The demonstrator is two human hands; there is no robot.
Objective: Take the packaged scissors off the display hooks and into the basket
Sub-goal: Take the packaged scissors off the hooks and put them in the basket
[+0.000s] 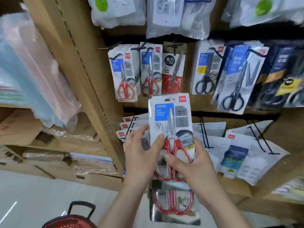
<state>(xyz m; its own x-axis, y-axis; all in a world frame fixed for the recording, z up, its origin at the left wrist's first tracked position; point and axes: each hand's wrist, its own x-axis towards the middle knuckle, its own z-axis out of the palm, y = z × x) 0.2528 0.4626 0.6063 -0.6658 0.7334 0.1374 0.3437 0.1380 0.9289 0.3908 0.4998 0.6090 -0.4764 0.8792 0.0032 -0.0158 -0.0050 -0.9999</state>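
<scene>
Display wall point(92, 79) is carrying rows of hooks. Red-handled packs point(125, 76) and black-handled packs point(205, 69) are hanging on the upper row, so the job is looking partly done at best.

Held stack of packaged scissors point(171, 119) is sitting off the hooks, in front of the lower row and well above the basket. It's fanning out: the top pack is standing upright, and the lower packs point(172, 204) are hanging down below the hands.

Left hand point(141, 153) is gripping the top pack's left edge, thumb on the front. Right hand point(194, 165) is pinching over the red handles, thumb in front, fingers wrapping the right edge. Can't tell what's supporting the lower packs from behind.

Basket point(69, 223) is showing only its rim and black handle at the bottom-left edge, offset from the stack.

Risks, as I'm reading it:
- Slick plastic fronts sliding against each other, so the lower packs are likely slipping out and hitting the floor.
- Releasing straight down is missing the basket; the stack needs to go left first.
- Lower hooks point(204, 129) are poking out near the hands and could be snagging a card edge on the way down.
</scene>
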